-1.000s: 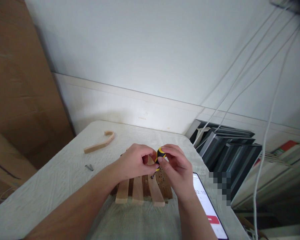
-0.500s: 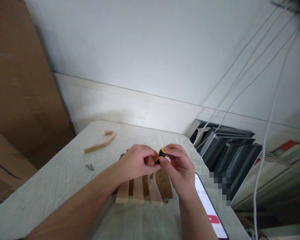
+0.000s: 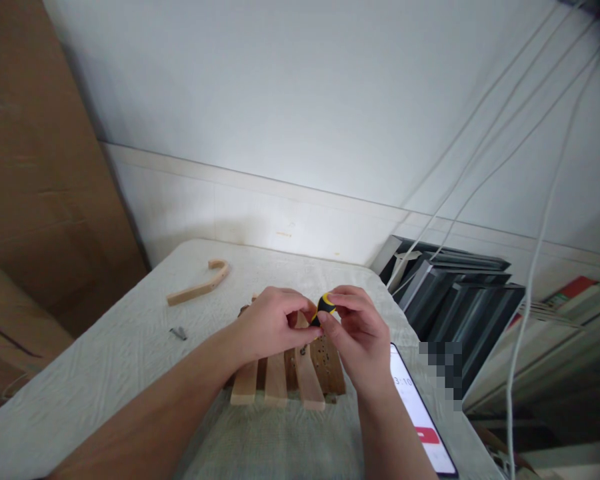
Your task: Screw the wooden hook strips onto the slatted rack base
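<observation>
A stubby black-and-yellow screwdriver [image 3: 325, 305] is held between both hands above a brown wooden board [image 3: 333, 367]. My left hand [image 3: 275, 323] pinches its lower part with thumb and fingers. At the top of its handle, my right hand [image 3: 360, 333] grips with the fingertips closed. Below them, several pale wooden pieces lie across the board; the right-hand one [image 3: 308, 380] has a dark screw hole or screw head [image 3: 303, 350] near the hands. The screwdriver's tip is hidden by my fingers.
Left on the white tablecloth [image 3: 105, 373] lie a loose wooden hook [image 3: 197, 291] and a few screws [image 3: 179, 333]. A phone [image 3: 420, 413] rests right of my right forearm. Dark frames [image 3: 460, 300] lean beyond the table's right edge, with white cables [image 3: 530, 267] hanging there. Cardboard [image 3: 55, 147] stands at left.
The hands and screwdriver keep nearly the same place and grip. The whole view has shifted very slightly.
</observation>
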Motion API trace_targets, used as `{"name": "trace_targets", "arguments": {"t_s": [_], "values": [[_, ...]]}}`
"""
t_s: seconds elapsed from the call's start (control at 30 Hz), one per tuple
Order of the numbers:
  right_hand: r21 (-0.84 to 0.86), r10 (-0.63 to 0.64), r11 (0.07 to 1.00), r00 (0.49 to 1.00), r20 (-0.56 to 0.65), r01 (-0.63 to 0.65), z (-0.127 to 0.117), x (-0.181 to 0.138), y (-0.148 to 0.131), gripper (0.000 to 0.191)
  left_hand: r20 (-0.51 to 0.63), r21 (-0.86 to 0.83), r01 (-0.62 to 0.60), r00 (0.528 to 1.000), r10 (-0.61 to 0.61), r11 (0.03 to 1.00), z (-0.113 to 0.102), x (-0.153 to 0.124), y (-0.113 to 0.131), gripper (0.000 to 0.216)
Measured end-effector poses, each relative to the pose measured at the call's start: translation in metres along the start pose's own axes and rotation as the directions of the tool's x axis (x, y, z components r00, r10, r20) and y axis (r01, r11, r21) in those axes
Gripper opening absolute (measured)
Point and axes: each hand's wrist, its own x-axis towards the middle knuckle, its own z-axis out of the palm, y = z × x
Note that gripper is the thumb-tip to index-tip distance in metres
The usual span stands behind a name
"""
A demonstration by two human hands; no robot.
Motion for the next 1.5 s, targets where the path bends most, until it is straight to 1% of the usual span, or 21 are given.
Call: {"name": "trace_targets", "arguments": {"t_s": [0.27,0.43,0.57,0.67,0.83,0.9,1.03,1.1,1.27,1.5], "values": [[-0.015,0.017,1.0,1.0,0.005,-0.017,-0.0019,-0.0007,0.0025,0.03,0.036,0.0,0.034,0.999,-0.034,0.999,-0.0018,0.0009,0.0002,0.014],[-0.04,0.056,0.998,0.997,0.043,-0.054,-0.0047,-0.0013,-0.0009,0.03,0.074,-0.015,0.046,0.996,-0.045,0.999,-0.0026,0.0003,-0.0007,0.013],[-0.072,0.022,0.997,1.0,0.015,-0.021,-0.0048,-0.0002,0.0012,0.03,0.042,-0.039,0.078,0.996,-0.076,0.996,-0.0025,-0.0005,-0.0018,0.015],[-0.071,0.021,0.997,1.0,0.003,-0.02,-0.004,0.0004,0.0025,0.031,0.022,-0.078,0.068,0.998,-0.066,0.995,-0.0031,-0.0001,-0.0027,0.018],[-0.1,0.045,0.994,0.998,0.034,-0.042,-0.0043,0.0005,-0.0028,0.03,0.032,-0.085,0.044,0.999,-0.041,0.995,-0.0039,0.0004,-0.0024,0.01],[-0.1,0.056,0.994,0.997,0.044,-0.051,-0.0045,0.0008,-0.0032,0.031,0.033,-0.088,0.046,0.999,-0.043,0.995,-0.0036,0.0001,-0.0022,0.011],[-0.119,0.017,0.993,1.0,0.025,-0.014,-0.0045,0.001,0.0006,0.031,0.032,-0.084,0.051,0.998,-0.048,0.995,-0.003,0.0002,-0.0022,0.016],[-0.122,0.004,0.992,1.0,0.024,-0.001,-0.0046,0.0007,0.0007,0.032,0.032,-0.072,0.037,0.999,-0.035,0.997,-0.0028,0.0005,-0.0019,0.014],[-0.111,0.051,0.993,0.996,0.077,-0.042,-0.005,0.0,-0.0046,0.036,0.033,-0.045,0.015,0.999,-0.013,0.999,-0.0031,0.0001,-0.0015,0.007],[-0.043,0.051,0.998,0.998,0.047,-0.049,-0.0022,0.0011,0.0005,0.035,0.053,0.007,0.007,0.999,-0.008,1.0,-0.0021,0.0006,-0.0016,0.02]]}}
